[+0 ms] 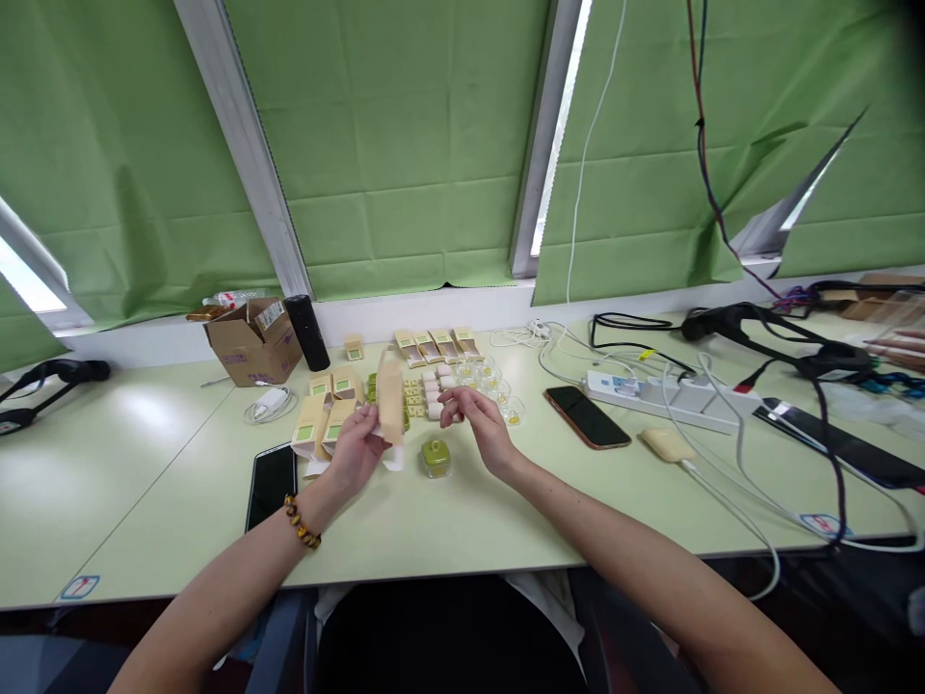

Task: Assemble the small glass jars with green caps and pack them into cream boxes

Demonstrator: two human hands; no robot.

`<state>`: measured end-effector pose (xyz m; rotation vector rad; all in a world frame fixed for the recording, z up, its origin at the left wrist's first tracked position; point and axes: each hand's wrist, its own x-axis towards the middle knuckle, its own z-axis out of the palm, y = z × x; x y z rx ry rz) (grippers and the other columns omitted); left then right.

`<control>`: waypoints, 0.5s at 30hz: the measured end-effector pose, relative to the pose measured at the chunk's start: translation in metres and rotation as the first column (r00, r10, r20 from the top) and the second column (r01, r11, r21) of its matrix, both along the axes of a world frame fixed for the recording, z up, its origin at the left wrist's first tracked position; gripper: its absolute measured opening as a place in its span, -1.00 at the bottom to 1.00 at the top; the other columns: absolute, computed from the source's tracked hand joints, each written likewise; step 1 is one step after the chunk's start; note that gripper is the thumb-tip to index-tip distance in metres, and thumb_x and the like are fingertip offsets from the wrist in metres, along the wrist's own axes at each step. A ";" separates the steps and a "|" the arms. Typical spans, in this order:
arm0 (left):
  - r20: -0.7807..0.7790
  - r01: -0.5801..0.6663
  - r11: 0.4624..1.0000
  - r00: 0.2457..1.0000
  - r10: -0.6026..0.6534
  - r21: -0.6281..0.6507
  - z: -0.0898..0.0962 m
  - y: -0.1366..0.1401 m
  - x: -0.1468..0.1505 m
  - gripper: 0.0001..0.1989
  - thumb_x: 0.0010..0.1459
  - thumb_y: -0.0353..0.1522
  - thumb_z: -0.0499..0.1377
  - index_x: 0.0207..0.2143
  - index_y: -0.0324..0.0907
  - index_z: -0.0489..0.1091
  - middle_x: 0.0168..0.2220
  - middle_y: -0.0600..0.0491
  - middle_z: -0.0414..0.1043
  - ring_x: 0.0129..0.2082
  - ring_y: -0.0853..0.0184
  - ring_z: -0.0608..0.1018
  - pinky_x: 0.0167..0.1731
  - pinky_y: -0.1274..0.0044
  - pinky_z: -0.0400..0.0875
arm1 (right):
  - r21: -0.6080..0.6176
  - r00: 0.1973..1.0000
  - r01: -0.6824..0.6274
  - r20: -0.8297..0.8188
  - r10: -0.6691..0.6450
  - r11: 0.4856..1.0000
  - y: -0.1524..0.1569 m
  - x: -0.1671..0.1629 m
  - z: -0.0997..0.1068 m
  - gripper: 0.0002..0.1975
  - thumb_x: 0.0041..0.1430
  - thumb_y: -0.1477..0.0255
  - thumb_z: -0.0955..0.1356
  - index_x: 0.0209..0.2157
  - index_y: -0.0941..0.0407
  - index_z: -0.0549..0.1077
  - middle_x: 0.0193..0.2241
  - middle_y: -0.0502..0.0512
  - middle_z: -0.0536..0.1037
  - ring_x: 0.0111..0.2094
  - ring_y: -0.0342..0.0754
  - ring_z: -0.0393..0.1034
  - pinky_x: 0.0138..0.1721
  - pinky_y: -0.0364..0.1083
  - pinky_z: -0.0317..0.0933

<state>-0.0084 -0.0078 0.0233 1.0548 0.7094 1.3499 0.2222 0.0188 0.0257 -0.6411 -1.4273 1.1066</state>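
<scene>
My left hand [356, 449] is closed around a small tan paper box [391, 400], held upright over the table with a white flap at its lower end. Across from it, my right hand [481, 424] hovers with bent fingers apart and nothing in them. On the table between my hands stands a small glass jar with a green lid [436, 457]. Behind my hands sit pale pink cylinders [432, 390], several clear glass jars [498, 386] and small green-and-cream pieces [412, 393]. Open tan boxes with green labels [310, 424] stand to the left of my left hand.
More tan boxes [437, 347] line the back. A cardboard carton [252, 342] and a black cylinder [307, 333] stand back left. A tablet [272, 484] lies near my left forearm. To the right are a phone [587, 416], a power strip [661, 397] and loose cables.
</scene>
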 end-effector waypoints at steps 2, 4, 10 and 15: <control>0.127 0.099 0.994 0.988 -0.093 -0.042 0.005 0.000 -0.002 -0.74 0.21 -0.15 0.30 -0.27 -0.15 0.42 -0.37 -0.01 0.48 -0.36 0.25 0.53 -0.36 0.40 0.48 | -0.003 1.000 0.005 0.014 -0.005 1.000 0.000 0.001 -0.001 -0.50 0.32 -0.13 0.32 -0.23 0.02 0.56 -0.51 0.03 0.56 -0.37 0.03 0.41 -0.13 0.05 0.31; 0.213 0.175 0.983 0.964 -0.159 -0.058 0.009 -0.002 -0.002 -0.77 0.22 -0.16 0.26 -0.30 -0.12 0.38 -0.41 0.01 0.41 -0.37 0.24 0.50 -0.35 0.37 0.45 | -0.006 1.000 0.001 0.028 -0.001 1.000 -0.001 0.001 -0.001 -0.50 0.32 -0.14 0.33 -0.23 0.03 0.55 -0.51 0.03 0.56 -0.37 0.03 0.41 -0.12 0.05 0.30; 0.300 0.260 0.964 0.925 -0.232 -0.055 0.012 -0.004 0.002 -0.82 0.26 -0.22 0.22 -0.33 -0.11 0.36 -0.52 0.06 0.28 -0.45 0.26 0.41 -0.37 0.39 0.38 | 0.019 0.997 -0.041 0.058 0.040 0.999 -0.005 -0.002 -0.005 -0.53 0.35 -0.08 0.33 -0.19 0.04 0.55 -0.49 0.02 0.55 -0.34 0.01 0.41 -0.12 0.02 0.28; 0.302 0.244 0.969 0.927 -0.221 -0.040 0.012 -0.003 0.000 -0.82 0.22 -0.23 0.26 -0.31 -0.14 0.41 -0.51 0.05 0.32 -0.45 0.28 0.44 -0.39 0.43 0.39 | 0.035 0.995 -0.052 0.086 0.049 0.998 -0.006 -0.002 -0.006 -0.51 0.36 -0.09 0.33 -0.18 0.07 0.54 -0.49 0.01 0.55 -0.34 0.00 0.43 -0.12 0.01 0.31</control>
